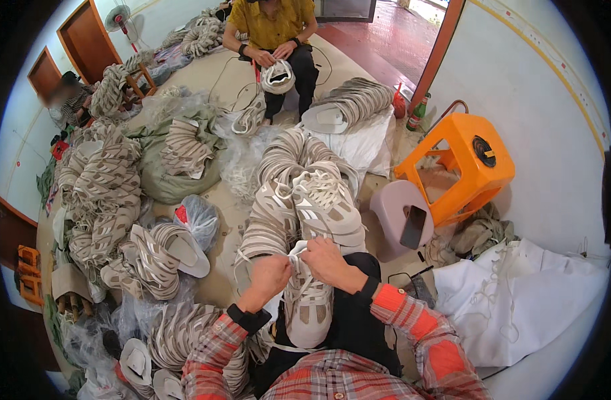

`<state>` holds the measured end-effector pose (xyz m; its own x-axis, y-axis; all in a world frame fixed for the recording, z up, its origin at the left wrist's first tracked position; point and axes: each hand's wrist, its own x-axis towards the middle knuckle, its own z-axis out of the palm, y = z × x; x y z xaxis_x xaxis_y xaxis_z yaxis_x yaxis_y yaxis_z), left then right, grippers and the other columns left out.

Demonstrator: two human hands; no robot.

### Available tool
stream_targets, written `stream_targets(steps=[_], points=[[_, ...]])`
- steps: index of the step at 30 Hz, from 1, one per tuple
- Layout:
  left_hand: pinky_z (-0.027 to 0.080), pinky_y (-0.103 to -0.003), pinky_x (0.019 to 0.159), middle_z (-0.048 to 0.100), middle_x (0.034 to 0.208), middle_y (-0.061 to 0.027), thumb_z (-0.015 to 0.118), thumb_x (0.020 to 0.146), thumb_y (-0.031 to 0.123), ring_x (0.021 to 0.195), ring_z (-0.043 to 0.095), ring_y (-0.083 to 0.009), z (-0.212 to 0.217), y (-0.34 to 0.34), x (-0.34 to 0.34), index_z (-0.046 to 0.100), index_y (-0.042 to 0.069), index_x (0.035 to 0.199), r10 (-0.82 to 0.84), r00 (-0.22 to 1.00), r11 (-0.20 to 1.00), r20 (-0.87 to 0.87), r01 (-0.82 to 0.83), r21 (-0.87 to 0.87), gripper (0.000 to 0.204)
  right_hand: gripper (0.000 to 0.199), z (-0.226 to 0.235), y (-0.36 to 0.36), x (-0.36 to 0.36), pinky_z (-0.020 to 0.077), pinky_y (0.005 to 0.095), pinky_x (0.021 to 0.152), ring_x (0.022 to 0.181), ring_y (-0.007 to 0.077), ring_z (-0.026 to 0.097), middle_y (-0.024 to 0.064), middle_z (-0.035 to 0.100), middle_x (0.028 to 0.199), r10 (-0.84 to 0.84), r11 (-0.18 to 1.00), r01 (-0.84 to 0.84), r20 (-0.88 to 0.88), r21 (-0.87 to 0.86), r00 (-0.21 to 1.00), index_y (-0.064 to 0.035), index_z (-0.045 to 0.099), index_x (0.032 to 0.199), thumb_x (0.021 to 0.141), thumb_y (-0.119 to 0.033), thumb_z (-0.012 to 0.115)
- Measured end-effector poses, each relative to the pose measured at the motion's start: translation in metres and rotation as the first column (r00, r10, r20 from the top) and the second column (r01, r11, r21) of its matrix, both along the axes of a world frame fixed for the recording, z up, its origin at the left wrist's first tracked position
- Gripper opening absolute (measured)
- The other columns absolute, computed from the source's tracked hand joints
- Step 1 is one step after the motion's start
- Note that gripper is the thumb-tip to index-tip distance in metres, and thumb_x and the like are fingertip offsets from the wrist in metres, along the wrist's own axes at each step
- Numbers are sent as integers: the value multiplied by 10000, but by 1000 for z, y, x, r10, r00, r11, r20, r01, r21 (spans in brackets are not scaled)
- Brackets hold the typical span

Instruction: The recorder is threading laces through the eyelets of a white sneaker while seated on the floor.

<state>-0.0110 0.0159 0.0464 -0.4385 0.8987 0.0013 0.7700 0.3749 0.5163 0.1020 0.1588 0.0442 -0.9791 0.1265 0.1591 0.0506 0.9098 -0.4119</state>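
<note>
A beige and white sneaker (310,317) lies across my lap, its toe toward me and its lacing facing up. My left hand (269,276) is closed in a pinch at the shoe's collar, by the upper end of the white lace. Close beside it, my right hand (329,262) has thumb and fingers pressed together on the same lace area. Both appear to grip the shoelace, though fingers cover much of it. Just beyond my hands another laced sneaker (327,208) rests on stacked, nested shoe uppers (269,220).
Nested uppers (109,177) heap up at left. A lilac stool (383,212) bearing a phone (413,227) stands at right, beside an orange stool (452,160). White sheeting (519,300) lies at lower right. Opposite, a co-worker in a yellow shirt (272,30) handles a shoe (277,79).
</note>
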Motion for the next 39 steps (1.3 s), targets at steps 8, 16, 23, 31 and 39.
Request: stream_targets(steps=[8, 16, 23, 31, 39], points=[[434, -247, 489, 596, 649, -11, 605, 826, 181, 540, 551, -114, -36, -10, -35, 595, 85, 723, 272, 182, 962, 945, -64, -265, 141, 131, -21, -1, -20, 405, 424, 672, 752, 281, 563, 76, 606, 757, -64, 944, 110, 154, -312, 986, -118, 663, 772, 663, -149, 598], [423, -234, 530, 533, 625, 0, 535, 886, 192, 558, 501, -106, -36, -2, -26, 540, 61, 721, 349, 57, 936, 935, 15, -351, 211, 111, -24, 7, -20, 423, 416, 664, 762, 301, 589, 104, 617, 741, 38, 952, 35, 232, -303, 972, -76, 630, 729, 649, -150, 609], [350, -408, 961, 617, 980, -33, 496, 898, 258, 1059, 508, -185, 17, -36, 9, 586, 127, 1033, -558, -398, 606, 729, -795, 30, 208, 76, 12, 84, 28, 422, 428, 700, 795, 284, 579, 121, 599, 806, -257, 966, 256, 43, 44, 965, -20, 581, 776, 744, -83, 554], [432, -384, 877, 633, 970, -46, 487, 901, 161, 925, 578, -159, 16, -18, 27, 559, 85, 1082, -527, -517, 410, 674, -850, -332, 209, 120, -24, 72, 26, 496, 306, 775, 835, 220, 584, 134, 567, 951, -332, -569, -85, 134, -818, 934, 49, 533, 932, 868, -38, 479], [387, -198, 507, 418, 576, 31, 429, 854, 3, 498, 436, -73, -24, -24, 53, 491, -18, 912, -575, -799, 624, 176, -568, -537, 88, 171, -20, 105, 66, 470, 326, 906, 981, 266, 541, 190, 529, 1027, -728, -182, -62, 92, -981, 679, 129, 473, 1016, 883, 31, 428]])
